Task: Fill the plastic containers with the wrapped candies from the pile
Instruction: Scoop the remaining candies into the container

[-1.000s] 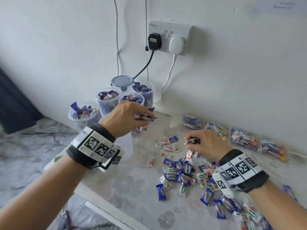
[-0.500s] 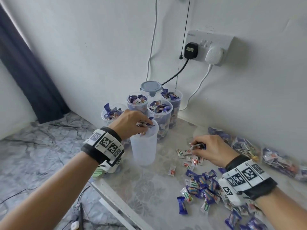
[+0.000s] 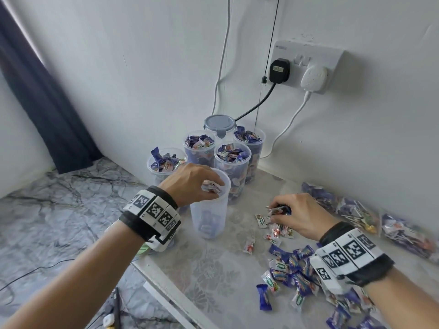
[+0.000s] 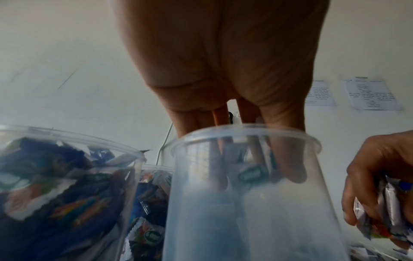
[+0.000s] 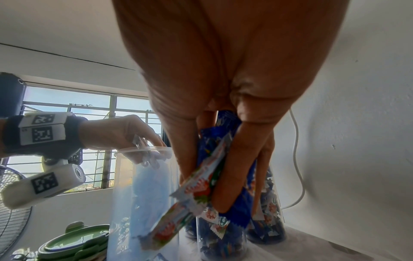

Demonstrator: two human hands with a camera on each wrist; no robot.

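A clear plastic container (image 3: 209, 217) stands near the table's left edge with a few candies at its bottom. My left hand (image 3: 212, 188) reaches into its mouth from above, fingers curled round a small bunch of wrapped candies (image 3: 211, 187); in the left wrist view the fingertips (image 4: 295, 174) sit below the rim (image 4: 243, 134). My right hand (image 3: 275, 213) rests at the far end of the loose candy pile (image 3: 292, 269) and grips several wrapped candies (image 5: 208, 178). Several filled containers (image 3: 232, 157) stand behind.
A lidded container (image 3: 219, 123) stands by the wall. Clear bags of candies (image 3: 356, 214) lie along the wall on the right. Plugs and cables hang from a socket (image 3: 306, 65). The table edge (image 3: 166, 293) runs close on the left. Green lids (image 5: 73, 242) lie beyond it.
My left hand has sunk from above the container's rim into its mouth with the candies. The right hand stays at the pile, still gripping candies. The head view has shifted.
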